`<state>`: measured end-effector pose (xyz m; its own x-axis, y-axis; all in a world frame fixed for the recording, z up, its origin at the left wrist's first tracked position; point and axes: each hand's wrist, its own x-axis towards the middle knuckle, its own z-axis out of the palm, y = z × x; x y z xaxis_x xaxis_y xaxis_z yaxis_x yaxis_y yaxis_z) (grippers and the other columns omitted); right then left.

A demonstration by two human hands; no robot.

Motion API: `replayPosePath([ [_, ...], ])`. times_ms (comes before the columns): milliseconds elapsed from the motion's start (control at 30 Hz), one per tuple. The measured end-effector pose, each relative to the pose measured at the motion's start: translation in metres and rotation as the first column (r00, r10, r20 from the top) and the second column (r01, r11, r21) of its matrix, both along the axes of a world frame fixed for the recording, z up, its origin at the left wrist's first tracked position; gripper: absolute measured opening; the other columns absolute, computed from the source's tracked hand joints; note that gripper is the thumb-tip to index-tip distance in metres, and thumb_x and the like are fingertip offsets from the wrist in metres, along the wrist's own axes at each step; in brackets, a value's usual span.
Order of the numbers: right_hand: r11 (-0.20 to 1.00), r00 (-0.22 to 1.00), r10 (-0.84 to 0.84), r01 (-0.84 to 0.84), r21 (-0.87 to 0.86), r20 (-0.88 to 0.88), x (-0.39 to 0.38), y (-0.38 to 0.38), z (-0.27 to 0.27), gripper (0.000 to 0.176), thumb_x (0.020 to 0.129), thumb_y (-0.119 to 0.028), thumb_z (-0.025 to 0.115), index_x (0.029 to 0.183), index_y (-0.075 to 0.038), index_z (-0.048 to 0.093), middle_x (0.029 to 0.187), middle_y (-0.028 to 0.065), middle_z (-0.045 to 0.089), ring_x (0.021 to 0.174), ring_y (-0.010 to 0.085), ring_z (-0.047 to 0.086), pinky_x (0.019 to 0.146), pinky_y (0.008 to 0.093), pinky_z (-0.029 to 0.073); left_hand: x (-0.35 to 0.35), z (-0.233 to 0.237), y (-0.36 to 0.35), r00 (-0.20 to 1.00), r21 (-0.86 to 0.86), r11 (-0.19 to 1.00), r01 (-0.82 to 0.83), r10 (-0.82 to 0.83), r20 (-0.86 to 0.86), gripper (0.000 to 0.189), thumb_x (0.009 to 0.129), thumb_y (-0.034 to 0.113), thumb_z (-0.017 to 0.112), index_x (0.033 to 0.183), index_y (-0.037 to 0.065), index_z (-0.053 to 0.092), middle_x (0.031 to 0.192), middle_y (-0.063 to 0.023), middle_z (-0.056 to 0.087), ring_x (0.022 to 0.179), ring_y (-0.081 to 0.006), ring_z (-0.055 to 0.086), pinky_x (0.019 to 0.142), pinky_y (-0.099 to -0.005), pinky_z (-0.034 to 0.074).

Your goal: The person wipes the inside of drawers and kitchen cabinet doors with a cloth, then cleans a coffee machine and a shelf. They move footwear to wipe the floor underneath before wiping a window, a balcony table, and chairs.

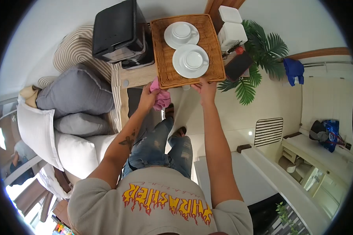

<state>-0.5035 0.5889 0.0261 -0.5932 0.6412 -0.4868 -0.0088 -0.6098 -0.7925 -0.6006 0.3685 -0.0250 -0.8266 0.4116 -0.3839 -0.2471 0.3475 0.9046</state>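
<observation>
A brown wicker tray (164, 58) holds two white cups (182, 31), (193, 60), each upside down or upright I cannot tell, on white saucers (180, 69). My left hand (148, 98) is closed round a pink cloth (162, 100) beside the tray's near left corner. At the near edge, toward the right corner, my right hand (206, 90) grips the tray rim with its fingers.
A black appliance (115, 31) stands left of the tray on a wooden top (139, 76). White containers (232, 35), a dark flat object (239, 65) and a leafy plant (264, 45) are on the right. Cushions (76, 92) lie at the left.
</observation>
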Motion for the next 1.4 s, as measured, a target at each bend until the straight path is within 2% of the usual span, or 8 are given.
replayPosePath([
  [133, 0.999, 1.000, -0.023, 0.022, -0.041, -0.008, -0.006, -0.011, -0.002, 0.045, 0.082, 0.000, 0.054, 0.117, 0.001, 0.027, 0.108, 0.0190, 0.046, 0.091, 0.0287, 0.058, 0.068, 0.0370, 0.057, 0.002, 0.035, 0.010, 0.977, 0.154, 0.972, -0.180, 0.158, 0.146, 0.038, 0.077, 0.010, 0.054, 0.113, -0.003, 0.051, 0.103, -0.0155, 0.056, 0.093, -0.0231, 0.055, 0.085, -0.0306, 0.042],
  [433, 0.992, 0.994, 0.065, -0.074, -0.102, -0.090, 0.023, -0.007, -0.018, 0.042, 0.086, -0.009, 0.055, 0.119, 0.000, 0.031, 0.101, 0.0184, 0.052, 0.085, 0.0283, 0.061, 0.074, 0.0366, 0.055, 0.028, -0.007, -0.015, 0.970, 0.018, 0.989, -0.150, 0.151, -0.190, 0.036, 0.077, 0.014, 0.055, 0.109, -0.002, 0.053, 0.103, -0.0148, 0.053, 0.097, -0.0251, 0.053, 0.085, -0.0318, 0.041],
  [633, 0.942, 0.951, 0.310, -0.307, -0.135, 0.001, 0.115, -0.001, -0.107, 0.029, 0.087, -0.016, 0.055, 0.112, -0.001, 0.053, 0.089, 0.0101, 0.059, 0.079, 0.0205, 0.062, 0.071, 0.0307, 0.053, 0.090, -0.084, -0.036, 0.940, -0.244, 0.950, 0.194, -0.252, -0.232, 0.031, 0.072, 0.012, 0.059, 0.101, 0.001, 0.057, 0.096, -0.0153, 0.053, 0.094, -0.0296, 0.053, 0.083, -0.0340, 0.042],
  [700, 0.988, 0.985, 0.119, -0.130, 0.085, 0.125, 0.141, 0.004, -0.143, 0.025, 0.087, -0.016, 0.056, 0.107, -0.001, 0.054, 0.087, 0.0065, 0.059, 0.075, 0.0169, 0.061, 0.069, 0.0300, 0.053, 0.107, -0.098, -0.034, 0.936, -0.271, 0.936, 0.226, -0.286, -0.205, 0.032, 0.072, 0.012, 0.060, 0.102, 0.002, 0.058, 0.096, -0.0157, 0.053, 0.093, -0.0308, 0.053, 0.083, -0.0346, 0.042],
  [833, 0.920, 0.973, -0.230, 0.211, 0.331, 0.019, 0.123, 0.068, -0.109, 0.026, 0.087, -0.025, 0.057, 0.102, -0.004, 0.053, 0.089, 0.0079, 0.057, 0.074, 0.0174, 0.059, 0.068, 0.0316, 0.052, 0.123, -0.128, -0.025, 0.920, -0.297, 0.907, 0.299, -0.356, -0.162, 0.035, 0.072, 0.014, 0.061, 0.105, 0.003, 0.058, 0.097, -0.0165, 0.054, 0.093, -0.0345, 0.054, 0.081, -0.0366, 0.043],
  [1000, 0.938, 0.964, -0.228, 0.254, 0.234, -0.133, 0.069, 0.108, -0.067, 0.033, 0.088, -0.028, 0.055, 0.100, 0.000, 0.042, 0.088, 0.0136, 0.055, 0.068, 0.0186, 0.059, 0.062, 0.0296, 0.053, 0.114, -0.126, 0.012, 0.870, -0.331, 0.865, 0.378, -0.454, -0.192, 0.039, 0.072, 0.016, 0.063, 0.108, 0.003, 0.056, 0.099, -0.0166, 0.054, 0.095, -0.0340, 0.054, 0.082, -0.0371, 0.044],
  [1233, 0.843, 0.922, -0.303, 0.377, 0.384, -0.242, 0.110, 0.098, -0.122, 0.024, 0.090, -0.021, 0.052, 0.098, 0.000, 0.043, 0.085, 0.0138, 0.057, 0.066, 0.0196, 0.059, 0.062, 0.0310, 0.052, 0.005, -0.207, 0.031, 0.857, -0.374, 0.921, 0.111, -0.279, -0.434, 0.043, 0.072, 0.009, 0.061, 0.114, 0.005, 0.053, 0.105, -0.0193, 0.057, 0.090, -0.0315, 0.059, 0.077, -0.0373, 0.046],
  [1400, 0.917, 0.979, -0.200, 0.204, 0.342, -0.047, 0.188, 0.063, -0.209, 0.013, 0.089, -0.013, 0.052, 0.093, 0.000, 0.050, 0.077, 0.0103, 0.058, 0.065, 0.0179, 0.058, 0.063, 0.0306, 0.050, -0.074, -0.312, 0.033, 0.768, -0.682, 0.687, -0.251, -0.288, -0.572, 0.053, 0.079, 0.036, 0.055, 0.124, 0.008, 0.049, 0.120, -0.0207, 0.051, 0.111, -0.0356, 0.048, 0.092, -0.0480, 0.036],
])
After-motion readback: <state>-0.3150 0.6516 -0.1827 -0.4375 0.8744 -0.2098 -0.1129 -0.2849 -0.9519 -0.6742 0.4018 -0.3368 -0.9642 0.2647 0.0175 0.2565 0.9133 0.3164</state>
